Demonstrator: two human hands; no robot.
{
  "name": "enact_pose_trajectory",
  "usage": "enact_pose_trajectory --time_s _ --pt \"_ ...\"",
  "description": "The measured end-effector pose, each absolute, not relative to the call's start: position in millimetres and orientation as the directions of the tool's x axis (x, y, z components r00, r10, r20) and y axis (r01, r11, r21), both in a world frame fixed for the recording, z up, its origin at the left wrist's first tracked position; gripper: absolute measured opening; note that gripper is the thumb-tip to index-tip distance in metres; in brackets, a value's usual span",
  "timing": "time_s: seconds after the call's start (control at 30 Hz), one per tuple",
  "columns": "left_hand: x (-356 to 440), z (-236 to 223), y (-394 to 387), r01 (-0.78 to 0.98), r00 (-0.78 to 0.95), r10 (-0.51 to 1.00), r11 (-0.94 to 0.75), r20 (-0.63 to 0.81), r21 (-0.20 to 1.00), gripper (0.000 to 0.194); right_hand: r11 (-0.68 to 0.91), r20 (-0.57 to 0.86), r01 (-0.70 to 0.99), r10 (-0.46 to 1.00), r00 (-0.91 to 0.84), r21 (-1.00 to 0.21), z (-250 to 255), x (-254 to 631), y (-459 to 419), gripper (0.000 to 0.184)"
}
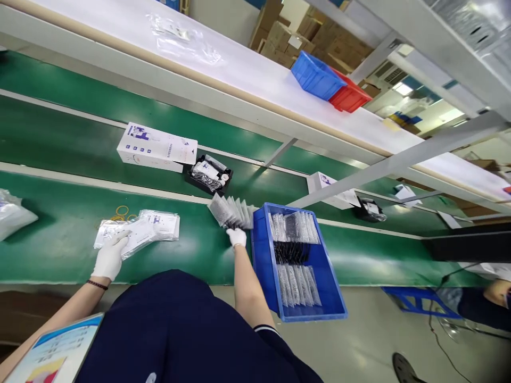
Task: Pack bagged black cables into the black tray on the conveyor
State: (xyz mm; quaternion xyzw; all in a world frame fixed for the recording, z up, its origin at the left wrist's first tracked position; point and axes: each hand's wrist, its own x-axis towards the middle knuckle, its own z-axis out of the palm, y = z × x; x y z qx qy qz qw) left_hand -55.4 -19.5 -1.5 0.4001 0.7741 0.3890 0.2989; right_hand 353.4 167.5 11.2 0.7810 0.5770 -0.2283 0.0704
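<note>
My left hand (109, 257), in a white glove, is closed on the edge of a clear-bagged booklet (139, 237). More bagged booklets (164, 224) lie under and beside it on the green bench, with yellow rubber bands (121, 213) just behind. My gloved right hand (237, 237) grips the dark near ends of several bubble-wrapped packets (230, 210), which fan out away from me. Right beside them stands a blue bin (263, 255) with rows of similar packets (298, 285) at both ends and black cords (292, 252) between.
On the belt behind are an open white printed box (157, 148) and a black tray (208, 174) of parts. Another box (325, 186) stands farther right, near a slanted metal post (359, 170). A plastic bag (14, 215) lies far left. Another person's arm (497, 291) shows at right.
</note>
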Motion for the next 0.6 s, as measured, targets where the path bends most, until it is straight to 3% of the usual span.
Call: enact_pose_trajectory --time_s 0.2,0.3,0.37,0.43,0.53,0.6 --pt "-28 0 -6 0.251 -0.497 0.830 0.416 -0.252 0.874 0.046 -0.492 -0.438 0.855 0.813 0.383 -0.165 -48 346 124 0.058" --pt "-12 7 6 0.204 -0.486 0.827 0.422 -0.283 0.883 0.051 -0.441 -0.229 0.872 0.890 0.394 -0.215 -49 346 122 0.067" --pt "-1 14 11 0.184 -0.492 0.821 0.423 -0.290 0.887 0.051 -0.261 -0.039 0.927 0.965 0.260 -0.268 -47 343 127 0.063" --pt "9 21 13 0.156 -0.503 0.814 0.417 -0.292 0.895 0.050 -0.084 0.046 0.951 0.994 0.102 -0.298 -46 336 138 0.058" --pt "21 32 13 0.116 -0.499 0.816 0.397 -0.293 0.910 0.046 -0.040 0.003 0.942 0.999 0.043 -0.333 -49 322 163 0.045" --pt "25 39 12 0.098 -0.499 0.814 0.396 -0.299 0.913 0.044 -0.073 -0.073 0.877 0.996 0.043 -0.476 -53 313 176 0.024"
